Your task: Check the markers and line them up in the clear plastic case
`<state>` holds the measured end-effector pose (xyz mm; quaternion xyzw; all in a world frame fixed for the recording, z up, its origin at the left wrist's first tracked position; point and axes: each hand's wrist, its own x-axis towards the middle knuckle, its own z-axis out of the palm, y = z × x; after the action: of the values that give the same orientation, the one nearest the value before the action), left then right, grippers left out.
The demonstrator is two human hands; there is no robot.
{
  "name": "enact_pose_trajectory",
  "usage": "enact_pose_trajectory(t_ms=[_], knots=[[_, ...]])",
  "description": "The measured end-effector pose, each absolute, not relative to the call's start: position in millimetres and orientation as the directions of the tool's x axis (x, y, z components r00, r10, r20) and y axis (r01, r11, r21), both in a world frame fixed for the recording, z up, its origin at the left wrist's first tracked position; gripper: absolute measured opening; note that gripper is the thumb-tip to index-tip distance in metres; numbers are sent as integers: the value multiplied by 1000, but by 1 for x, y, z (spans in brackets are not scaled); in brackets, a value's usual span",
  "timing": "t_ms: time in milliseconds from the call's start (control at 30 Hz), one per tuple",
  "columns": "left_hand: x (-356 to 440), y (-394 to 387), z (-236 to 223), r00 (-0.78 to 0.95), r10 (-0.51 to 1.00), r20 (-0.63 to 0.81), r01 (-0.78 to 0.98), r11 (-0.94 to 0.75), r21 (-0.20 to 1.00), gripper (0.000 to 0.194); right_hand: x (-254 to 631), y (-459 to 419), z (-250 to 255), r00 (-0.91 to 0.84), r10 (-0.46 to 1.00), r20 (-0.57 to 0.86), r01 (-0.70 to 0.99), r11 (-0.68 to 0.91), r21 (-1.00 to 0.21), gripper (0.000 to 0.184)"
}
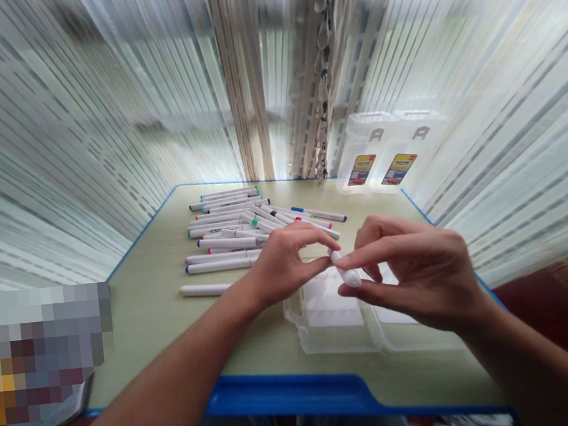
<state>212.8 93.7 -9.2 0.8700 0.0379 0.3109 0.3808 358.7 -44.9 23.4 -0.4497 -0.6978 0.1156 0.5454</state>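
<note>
Above the table, my right hand (420,270) pinches a white marker (349,278) between thumb and fingers, its rounded end pointing toward me. The thumb and index finger of my left hand (288,259) close on the marker's far end, so both hands touch it; its tip colour is hidden. Below my hands lies a clear plastic case (339,343), opened flat, with white sheets visible in it. Left of the case and partly behind my left hand, several white markers (221,244) with coloured ends are spread in a loose pile.
Two clear plastic cases (350,141) with yellow labels stand upright at the back right. The table (149,333) has a blue raised edge (291,390). String curtains (191,81) hang close behind and beside it. A pixelated area covers something at the left.
</note>
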Motion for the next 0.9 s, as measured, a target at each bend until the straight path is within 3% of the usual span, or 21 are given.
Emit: enact_pose_trajectory(t_ms=[233,900], knots=[[212,94,-11,800,300,519,-170,-717,676,9,361,-46,19,4,776,630,494,546,-677,28],[212,95,-9,810,310,498,-160,-700,696,12,357,-44,23,-6,739,673,508,582,-635,21]])
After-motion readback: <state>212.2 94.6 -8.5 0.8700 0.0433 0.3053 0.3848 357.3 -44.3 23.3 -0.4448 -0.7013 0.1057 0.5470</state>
